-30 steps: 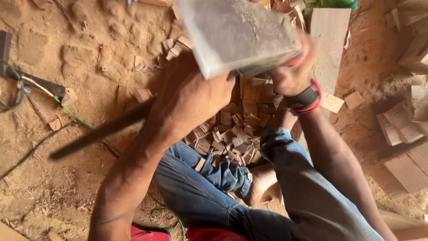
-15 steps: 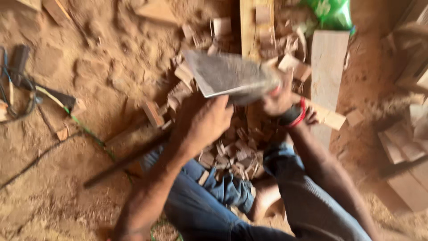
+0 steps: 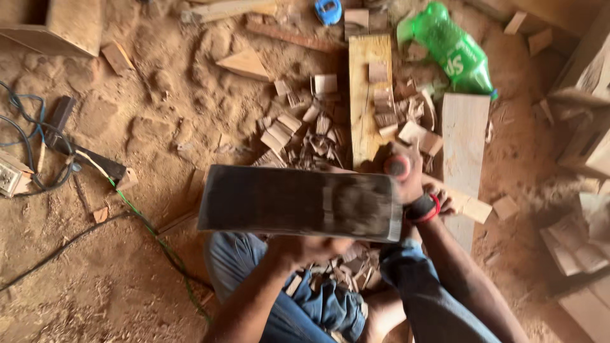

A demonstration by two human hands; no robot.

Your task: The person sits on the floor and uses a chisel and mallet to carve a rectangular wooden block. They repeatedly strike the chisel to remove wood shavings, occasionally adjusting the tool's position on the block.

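Note:
A wide dark flat slab (image 3: 292, 202), blurred by motion, is held level over my lap. My left hand (image 3: 304, 249) comes up from below and grips its lower edge, the fingers mostly hidden behind it. At the slab's right end my right hand (image 3: 406, 181) is closed around a red-ended handle (image 3: 398, 166); I cannot tell whether the handle is joined to the slab. A black and red band (image 3: 424, 208) sits on that wrist. Wood chips (image 3: 346, 270) lie between my knees.
Sandy ground is littered with wood offcuts (image 3: 298, 127). Two pale planks (image 3: 368, 95) (image 3: 465, 146) lie ahead, with a green plastic bottle (image 3: 454, 51) beyond them. Cables (image 3: 38, 159) and a socket box (image 3: 9, 178) are at the left, timber pieces (image 3: 584, 235) at the right.
The slab has come down from the upper part of the view and turned level in front of me. Both hands stayed on it, and more of the ground ahead shows.

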